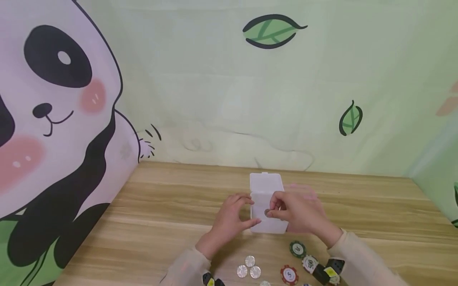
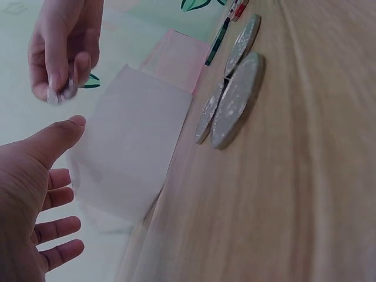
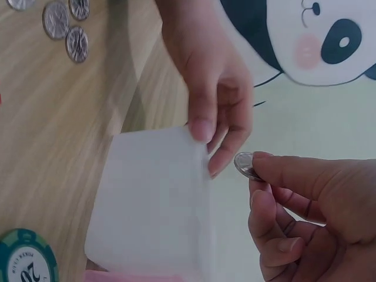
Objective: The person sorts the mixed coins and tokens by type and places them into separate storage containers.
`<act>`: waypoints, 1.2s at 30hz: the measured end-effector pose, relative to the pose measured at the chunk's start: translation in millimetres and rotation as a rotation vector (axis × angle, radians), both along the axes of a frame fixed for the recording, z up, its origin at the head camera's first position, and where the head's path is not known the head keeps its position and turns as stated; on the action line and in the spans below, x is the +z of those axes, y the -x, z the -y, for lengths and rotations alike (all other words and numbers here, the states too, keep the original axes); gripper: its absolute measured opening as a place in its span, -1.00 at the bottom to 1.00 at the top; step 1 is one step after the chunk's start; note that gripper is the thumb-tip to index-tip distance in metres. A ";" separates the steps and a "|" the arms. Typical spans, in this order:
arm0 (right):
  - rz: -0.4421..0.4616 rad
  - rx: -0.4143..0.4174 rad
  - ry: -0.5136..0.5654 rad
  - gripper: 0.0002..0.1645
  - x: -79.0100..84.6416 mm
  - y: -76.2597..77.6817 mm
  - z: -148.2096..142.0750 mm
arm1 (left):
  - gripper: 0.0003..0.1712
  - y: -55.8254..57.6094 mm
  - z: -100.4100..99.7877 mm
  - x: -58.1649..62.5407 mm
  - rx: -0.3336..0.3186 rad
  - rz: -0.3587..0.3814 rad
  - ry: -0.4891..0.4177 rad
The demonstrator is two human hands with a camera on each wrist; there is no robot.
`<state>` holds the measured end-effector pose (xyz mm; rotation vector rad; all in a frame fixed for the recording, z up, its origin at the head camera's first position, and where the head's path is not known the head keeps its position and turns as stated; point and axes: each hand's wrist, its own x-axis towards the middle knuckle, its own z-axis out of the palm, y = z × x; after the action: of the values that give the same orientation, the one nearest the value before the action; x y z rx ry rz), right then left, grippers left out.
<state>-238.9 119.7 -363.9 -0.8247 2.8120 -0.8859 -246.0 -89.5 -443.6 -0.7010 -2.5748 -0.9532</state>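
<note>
Coin (image 1: 267, 213) pinched in right hand (image 1: 295, 208) above white box (image 1: 269, 227), left hand (image 1: 230, 214) loosely spread beside it.

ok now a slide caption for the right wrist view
The right hand pinches a silver coin near a white box, the left hand at its rim, more coins on the table.

One left hand (image 1: 230, 215) and one right hand (image 1: 299, 208) make two hands. Five silver discs (image 1: 250, 260): one held disc (image 1: 267, 213) and four at the bottom centre of the frame, one cut by the edge. One white box (image 1: 268, 227), one pink box (image 2: 179, 64). At lower right, at least four chips: one green chip (image 1: 297, 249), one red chip (image 1: 289, 275), one black-and-white chip (image 1: 309, 263), one mostly hidden chip (image 1: 334, 281).
</note>
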 end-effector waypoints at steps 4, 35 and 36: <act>0.026 -0.028 -0.035 -0.82 -2.3 9.8 5.2 | -0.46 -0.2 -0.2 0.9 -0.001 0.004 0.005; 0.059 0.102 -0.191 -0.82 -40.1 46.5 43.3 | -0.49 0.3 0.0 -2.0 -0.008 -0.044 -0.015; 0.052 0.106 -0.194 -0.81 -40.4 46.8 43.2 | -0.50 0.1 0.1 -1.8 -0.008 -0.044 -0.016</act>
<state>-285.7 76.5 -404.3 -0.8980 2.7254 -0.5989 -246.1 -89.6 -445.3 -0.7206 -2.5250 -0.9493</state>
